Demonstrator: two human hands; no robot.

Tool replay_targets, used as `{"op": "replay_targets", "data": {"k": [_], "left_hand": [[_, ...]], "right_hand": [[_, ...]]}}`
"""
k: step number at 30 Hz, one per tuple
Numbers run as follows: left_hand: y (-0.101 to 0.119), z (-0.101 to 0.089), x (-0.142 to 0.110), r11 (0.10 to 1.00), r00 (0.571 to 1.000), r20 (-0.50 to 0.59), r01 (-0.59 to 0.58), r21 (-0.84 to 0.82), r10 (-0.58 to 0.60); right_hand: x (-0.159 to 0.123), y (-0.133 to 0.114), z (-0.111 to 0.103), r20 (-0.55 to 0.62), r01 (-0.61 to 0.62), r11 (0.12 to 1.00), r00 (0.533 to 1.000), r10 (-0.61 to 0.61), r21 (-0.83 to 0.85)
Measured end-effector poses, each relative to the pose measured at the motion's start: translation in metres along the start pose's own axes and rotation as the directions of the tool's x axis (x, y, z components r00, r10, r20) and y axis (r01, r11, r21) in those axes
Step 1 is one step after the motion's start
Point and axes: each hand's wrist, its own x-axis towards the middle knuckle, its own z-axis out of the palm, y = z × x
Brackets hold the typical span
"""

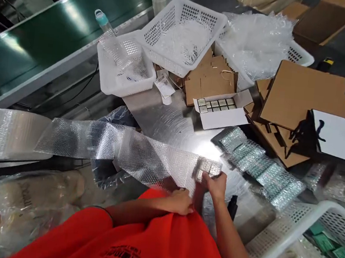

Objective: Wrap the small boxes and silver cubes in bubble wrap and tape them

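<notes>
A long strip of bubble wrap runs from a large roll at the left to the table in front of me. My left hand is closed on the lower edge of the strip, close to my body. My right hand grips a small bundle of boxes covered in bubble wrap at the strip's right end. Up from there, an open white carton holds several small boxes with pale tops. Several wrapped bundles lie in a row to the right.
White baskets stand along the back, one with shredded filler, one with clear plastic bags. Flat brown cardboard and a white paper bag lie at right. A white basket sits front right. Beyond runs a green conveyor.
</notes>
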Motion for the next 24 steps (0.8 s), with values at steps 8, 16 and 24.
{"op": "replay_targets", "data": {"k": [8,16,24], "left_hand": [[-0.006,-0.029,-0.001,0.929,0.919,-0.216,0.356,0.1,-0.329],[-0.027,-0.075,0.012,0.978,0.88,-0.473,0.137,0.157,-0.048],[-0.062,-0.088,0.024,0.764,0.927,-0.296,0.016,0.645,0.23]], "right_hand": [[-0.003,-0.011,-0.007,0.058,-0.041,0.966,0.997,0.057,-0.254],[-0.022,-0.015,-0.013,-0.005,-0.002,1.0,1.0,0.002,0.004],[-0.104,0.048,-0.041,-0.467,-0.254,0.893,0.883,0.057,-0.372]]}}
